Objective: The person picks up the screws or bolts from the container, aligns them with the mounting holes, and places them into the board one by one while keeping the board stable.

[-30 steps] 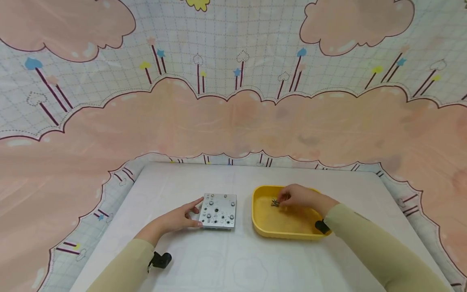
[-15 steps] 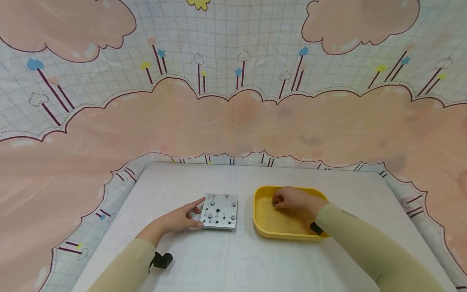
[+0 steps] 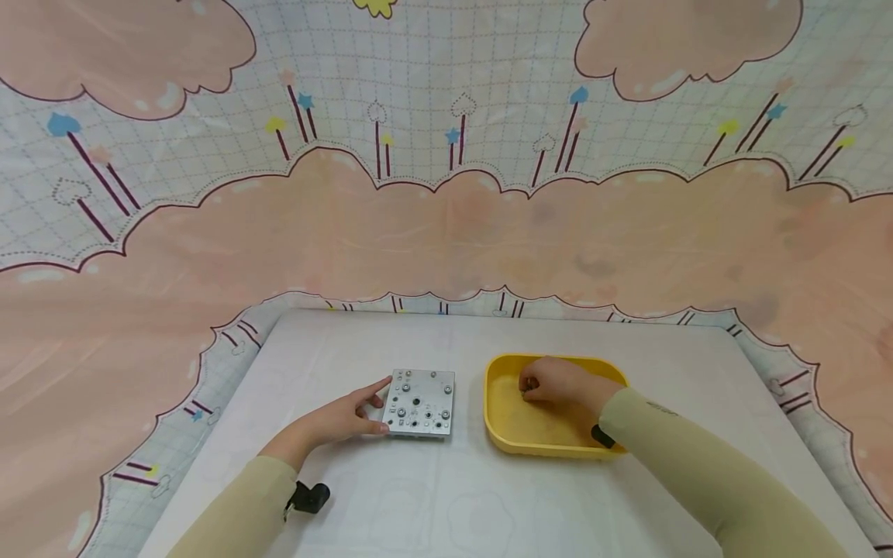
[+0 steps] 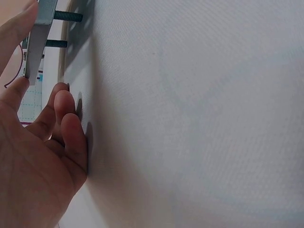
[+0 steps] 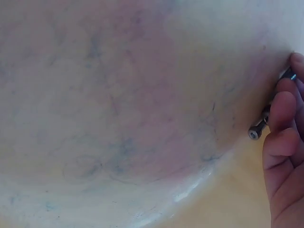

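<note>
My left hand [image 3: 335, 418] reaches in from the left and holds the square silver metal plate [image 3: 434, 394] by its left side, index finger at the far corner and thumb at the near one. The plate's face carries holes and several screw heads. Threaded studs [image 4: 69, 16] stick out under it in the left wrist view, and my other fingers curl below. Inside the yellow tray [image 3: 508, 422], my right hand [image 3: 561, 381] grips small metal bolts at the fingertips. One socket-head bolt [image 5: 255, 132] pokes out below the fingers; the rest are mostly hidden by them.
The tray stands a short way right of the plate on the white-covered table [image 3: 391, 504], its raised rim around my right hand. A patterned curtain [image 3: 446, 232] hangs behind the table. Black wrist cameras sit under both sleeves.
My right hand has moved a little left in the tray and closed over the bolts that lay visible there. The left hand and plate stay in place.
</note>
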Motion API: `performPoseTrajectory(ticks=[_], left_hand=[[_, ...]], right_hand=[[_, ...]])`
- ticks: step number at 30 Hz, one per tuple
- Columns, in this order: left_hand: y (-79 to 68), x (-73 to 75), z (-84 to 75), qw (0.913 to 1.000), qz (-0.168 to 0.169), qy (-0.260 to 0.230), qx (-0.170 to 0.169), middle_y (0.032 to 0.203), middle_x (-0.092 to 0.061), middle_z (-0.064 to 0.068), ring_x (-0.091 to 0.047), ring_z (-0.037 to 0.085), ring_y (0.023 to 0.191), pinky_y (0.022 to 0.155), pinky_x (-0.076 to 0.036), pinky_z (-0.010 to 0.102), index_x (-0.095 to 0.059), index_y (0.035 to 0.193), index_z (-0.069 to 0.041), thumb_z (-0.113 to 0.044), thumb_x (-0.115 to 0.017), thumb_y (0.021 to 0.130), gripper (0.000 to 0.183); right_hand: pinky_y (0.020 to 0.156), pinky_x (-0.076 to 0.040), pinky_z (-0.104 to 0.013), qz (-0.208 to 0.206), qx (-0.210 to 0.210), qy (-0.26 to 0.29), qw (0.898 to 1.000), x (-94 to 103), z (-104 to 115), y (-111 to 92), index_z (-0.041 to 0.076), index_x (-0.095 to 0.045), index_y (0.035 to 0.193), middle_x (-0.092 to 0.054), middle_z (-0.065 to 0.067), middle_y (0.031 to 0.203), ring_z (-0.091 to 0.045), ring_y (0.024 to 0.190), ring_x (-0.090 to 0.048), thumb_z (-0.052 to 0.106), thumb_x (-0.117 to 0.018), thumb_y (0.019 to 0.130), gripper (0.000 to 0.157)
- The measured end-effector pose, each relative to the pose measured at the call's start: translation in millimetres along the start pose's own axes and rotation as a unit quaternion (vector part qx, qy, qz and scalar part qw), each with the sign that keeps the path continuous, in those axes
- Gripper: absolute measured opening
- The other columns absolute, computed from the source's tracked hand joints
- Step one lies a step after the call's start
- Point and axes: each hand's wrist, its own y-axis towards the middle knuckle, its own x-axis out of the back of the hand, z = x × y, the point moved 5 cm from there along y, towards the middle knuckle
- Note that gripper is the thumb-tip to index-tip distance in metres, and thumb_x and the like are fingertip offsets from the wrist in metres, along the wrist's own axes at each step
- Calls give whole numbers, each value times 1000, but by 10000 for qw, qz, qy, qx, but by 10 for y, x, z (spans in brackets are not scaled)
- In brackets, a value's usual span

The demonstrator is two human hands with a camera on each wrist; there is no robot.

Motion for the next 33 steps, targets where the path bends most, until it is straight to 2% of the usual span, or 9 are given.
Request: performPoseTrajectory(ticks=[11,21,28,33], left_hand=[[6,-3,-17,10000,9,16,-38,124,-50,4,-48,18,87,75,-39,35,-28,158,-27,-36,-84,79,97],[-12,-5,-45,10000,52,-5,-68,124,-50,3,-49,18,88,77,-39,36,-27,158,-26,-37,-83,79,97],[-15,1,-36,10000,26,50,-14,125,-50,3,-49,18,89,78,-39,36,-27,158,-28,-37,-83,79,97],[-14,3,-27,9999,14,103,27,125,-50,3,-49,18,89,77,-39,36,-28,158,-28,-38,-83,79,97]], right_hand=[[77,-43,-34,38,-263,128,9996,19,65,-21,20,-67,91,-57,5,79,-14,79,-53,21,-69,95,4],[72,-44,-31,-249,-5,263,9993,129,90,-86,18,-64,90,-57,6,77,-13,75,-53,17,-70,91,6],[71,-48,-29,-399,-120,520,9978,237,105,-145,14,-64,97,-61,5,85,-14,78,-55,15,-71,91,9],[62,-51,-29,-493,-101,776,9957,301,97,-168,14,-64,97,-64,4,86,-14,69,-57,15,-70,91,8]])
